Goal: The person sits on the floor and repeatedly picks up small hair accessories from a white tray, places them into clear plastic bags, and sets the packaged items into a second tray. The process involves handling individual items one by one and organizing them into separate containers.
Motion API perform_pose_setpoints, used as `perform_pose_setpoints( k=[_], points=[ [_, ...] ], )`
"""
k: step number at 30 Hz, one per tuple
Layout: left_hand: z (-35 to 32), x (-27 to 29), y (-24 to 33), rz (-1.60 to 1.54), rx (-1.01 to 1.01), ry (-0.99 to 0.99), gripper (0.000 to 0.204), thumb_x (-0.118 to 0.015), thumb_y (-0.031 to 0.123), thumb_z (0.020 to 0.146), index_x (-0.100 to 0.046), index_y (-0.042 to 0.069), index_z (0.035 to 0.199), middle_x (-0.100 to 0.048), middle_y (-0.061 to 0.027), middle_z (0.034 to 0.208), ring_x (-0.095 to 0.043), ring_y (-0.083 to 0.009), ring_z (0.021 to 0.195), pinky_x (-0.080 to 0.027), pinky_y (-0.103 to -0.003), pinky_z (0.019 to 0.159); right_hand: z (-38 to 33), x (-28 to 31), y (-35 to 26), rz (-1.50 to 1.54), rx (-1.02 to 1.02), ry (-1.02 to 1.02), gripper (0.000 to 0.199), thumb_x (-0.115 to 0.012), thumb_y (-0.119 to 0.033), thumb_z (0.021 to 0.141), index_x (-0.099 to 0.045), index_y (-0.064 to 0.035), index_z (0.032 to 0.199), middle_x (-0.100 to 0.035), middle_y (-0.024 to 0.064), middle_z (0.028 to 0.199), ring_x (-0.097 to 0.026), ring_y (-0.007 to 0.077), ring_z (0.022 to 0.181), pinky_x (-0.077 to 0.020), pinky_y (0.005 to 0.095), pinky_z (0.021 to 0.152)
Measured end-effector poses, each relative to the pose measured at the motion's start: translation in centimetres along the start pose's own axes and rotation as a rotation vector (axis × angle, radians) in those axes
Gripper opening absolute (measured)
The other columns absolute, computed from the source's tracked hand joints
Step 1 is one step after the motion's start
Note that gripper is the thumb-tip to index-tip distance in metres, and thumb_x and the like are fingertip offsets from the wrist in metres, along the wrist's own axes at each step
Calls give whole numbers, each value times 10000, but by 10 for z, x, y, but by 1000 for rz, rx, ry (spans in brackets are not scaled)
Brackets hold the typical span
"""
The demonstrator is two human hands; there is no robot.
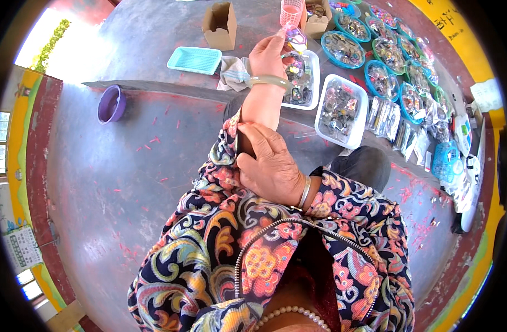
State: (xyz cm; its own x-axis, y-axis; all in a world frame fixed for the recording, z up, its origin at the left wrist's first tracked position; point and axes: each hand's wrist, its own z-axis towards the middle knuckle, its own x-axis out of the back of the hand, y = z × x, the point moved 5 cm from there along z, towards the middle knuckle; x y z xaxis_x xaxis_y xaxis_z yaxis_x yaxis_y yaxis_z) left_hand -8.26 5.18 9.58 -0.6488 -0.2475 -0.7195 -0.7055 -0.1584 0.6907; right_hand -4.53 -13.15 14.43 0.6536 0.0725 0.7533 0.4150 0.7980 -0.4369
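Nearest us, at the centre, our right hand (pixel 273 166), with a silver bracelet (pixel 305 192) at its wrist, lies across our left forearm, fingers close together and hooked at the cuff of the flowered sleeve (pixel 223 166); whether they pinch the cloth we cannot tell.

At 12 o'clock our left hand (pixel 268 54), a pale bangle (pixel 269 81) behind it, reaches out and pinches a small colourful item (pixel 298 40) by the fingertips — purple and pink at the top, with yellow and white lower down, too small to name. It is just in front of a pink basket (pixel 291 12).

A white tray (pixel 316 77) of small mixed pieces sits beside the left hand at 1 o'clock, a second white tray (pixel 347 145) at 2, both filled. Bowls (pixel 346 66) of more pieces crowd beyond them. A turquoise basket (pixel 194 60) is at 11 o'clock, a purple basin (pixel 108 103) near 10.

Farthest off, we see dark handwritten-looking characters (pixel 446 21) on the yellow wall at 2 o'clock — and a pale printed sheet (pixel 24 246) at 8, its lines tiny.
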Motion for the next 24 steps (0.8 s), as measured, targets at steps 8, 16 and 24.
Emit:
perform_pose_setpoints(
  k=[8,16,24],
  points=[
    [7,16,-7,232,-66,3,186,-635,186,772,-591,13,823,-612,-35,730,-578,-106,625,-418,-211,450,-20,-20,9,123,-190,-156,197,-593,-110,643,-495,-19,787,-414,248,1123,-420,383,1039,-358,411,872],
    [15,23,-1,-37,57,-24,113,-614,112,791,-564,13,813,-622,-80,755,-612,-162,648,-425,-221,447,-8,-10,6,46,-58,75,185,-582,-87,647,-485,-26,792,-456,203,1023,-461,344,950,-381,411,817],
    [12,23,-2,-61,98,-16,142,-609,133,791,-573,2,831,-607,-67,725,-586,-136,603,-427,-216,427,-10,-12,3,90,53,91,208,-578,-76,643,-487,-10,817,-465,188,1030,-458,340,972,-372,396,852]
  ],
)
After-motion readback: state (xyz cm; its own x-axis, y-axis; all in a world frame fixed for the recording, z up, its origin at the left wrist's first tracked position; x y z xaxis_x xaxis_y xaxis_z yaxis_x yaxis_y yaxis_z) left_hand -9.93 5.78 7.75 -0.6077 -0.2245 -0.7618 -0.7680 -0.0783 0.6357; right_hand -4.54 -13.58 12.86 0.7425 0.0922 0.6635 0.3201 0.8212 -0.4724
